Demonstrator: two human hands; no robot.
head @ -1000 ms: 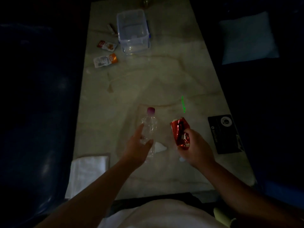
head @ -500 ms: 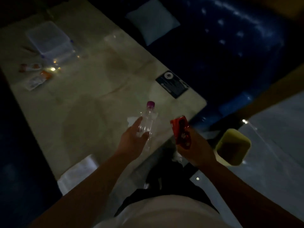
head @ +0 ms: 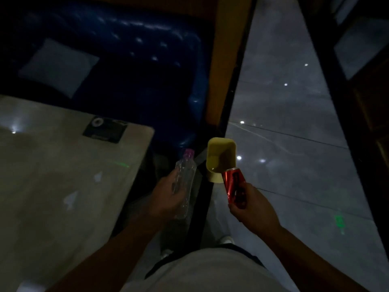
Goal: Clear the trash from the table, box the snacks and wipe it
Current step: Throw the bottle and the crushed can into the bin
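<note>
A: How many pieces of trash are in hand?

B: 2. The left hand is wrapped around 1 clear plastic bottle with a purple cap; the right hand is clenched on 1 crushed red can.

A: Any container?

B: 1 yellow bin just beyond the right fingertips; its inside is too dark to read.

A: And the table?

B: Left of the left hand, with 1 black card and 2 pale scraps, hard to make out.
</note>
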